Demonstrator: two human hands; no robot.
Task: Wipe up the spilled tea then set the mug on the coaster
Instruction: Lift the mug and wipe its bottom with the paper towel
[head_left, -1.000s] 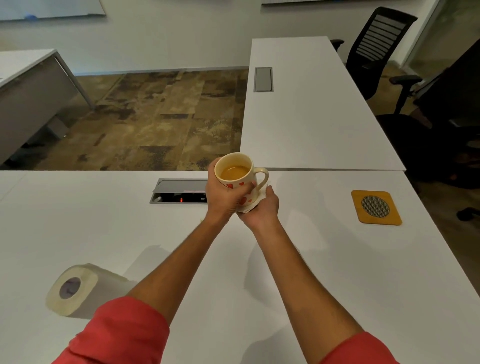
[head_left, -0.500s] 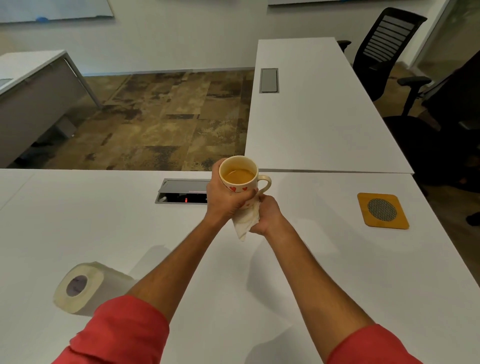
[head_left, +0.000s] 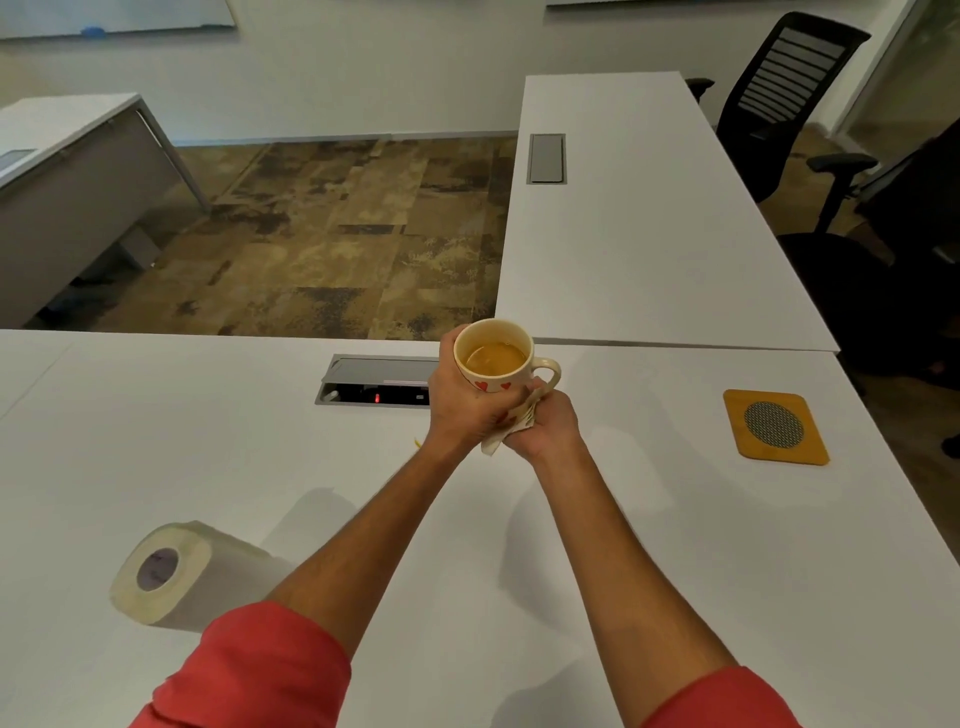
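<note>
While the left hand (head_left: 465, 402) grips the mug (head_left: 493, 358) above the table (head_left: 675, 545), the right hand (head_left: 545, 428) closes on a tissue (head_left: 511, 423) under its base. Judged best: hold level, 1 firm wipe. Coaster (head_left: 774, 426) lies well right, path unobstructed; paper roll (head_left: 171, 574) near left.

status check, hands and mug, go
Left hand holds mug aloft. Right hand wipes its base with tissue. Coaster bare, path open.
</note>
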